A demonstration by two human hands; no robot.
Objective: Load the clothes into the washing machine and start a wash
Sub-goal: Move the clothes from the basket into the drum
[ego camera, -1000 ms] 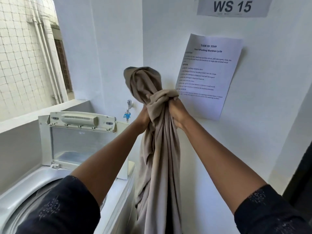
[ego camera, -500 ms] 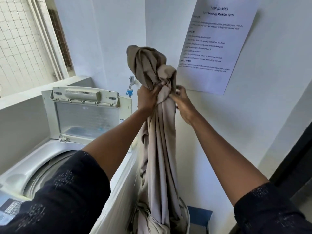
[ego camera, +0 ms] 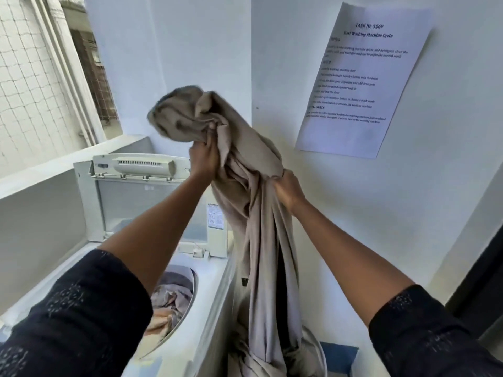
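Nearest, under the left forearm, the washing machine (ego camera: 215, 284) stands open, and its drum already holds a few crumpled clothes (ego camera: 170, 300). Just right of the machine, the tail of the long beige cloth (ego camera: 261, 240) pools in the laundry basket (ego camera: 317, 345) on the floor.

Higher up is the change. Half a second ago both hands clutched the bunched top of the cloth close together, and it hung straight down. Now they have parted. The right hand (ego camera: 288, 190) sits lower and grips a gather of the hanging length, curled tight round the folds. The left hand (ego camera: 202, 156) has swung the bunched head leftward, its fingers (ego camera: 206, 137) buried in the fabric. The head, blurred with motion, sits above the fist and over the raised lid (ego camera: 152, 197).

I judge that the cloth is being fed across toward the drum, head first. None of it is in yet, and most of its length hangs outside the machine's right side. Between the two fists the fabric slopes down to the right; below the right fist it drops freely. Beyond, an instruction sheet (ego camera: 362, 80) is stuck on the wall.
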